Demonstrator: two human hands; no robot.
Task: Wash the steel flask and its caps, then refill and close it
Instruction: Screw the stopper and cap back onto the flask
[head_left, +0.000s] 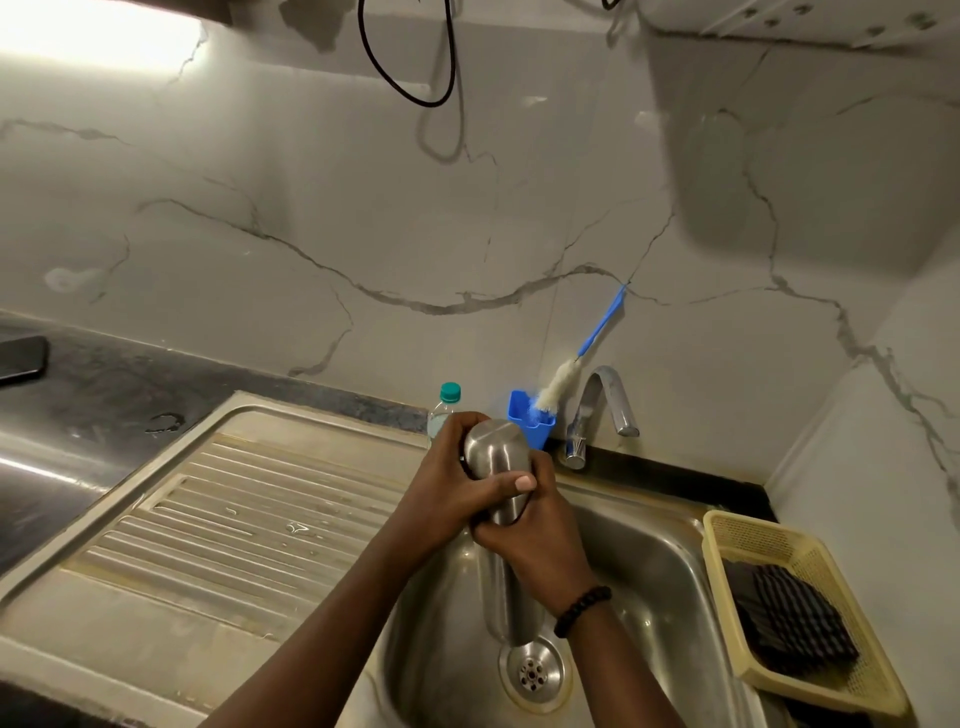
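Steel flask (500, 470) held over sink basin (649, 582), rounded end pointing up and away, tilted. Left hand (447, 480) wraps upper body, fingers curled round it, thumb across front. Right hand (540, 535) grips flask lower down (beaded bracelet (582, 609) on wrist). Lower end of flask seems to reach down toward drain (532, 673), partly hidden by hands. Tap (605, 402) behind. Bottle brush (563, 379) stands in blue holder (530, 421). Plastic bottle (444, 410) just behind left hand. Yellow basket (810, 551) at right.
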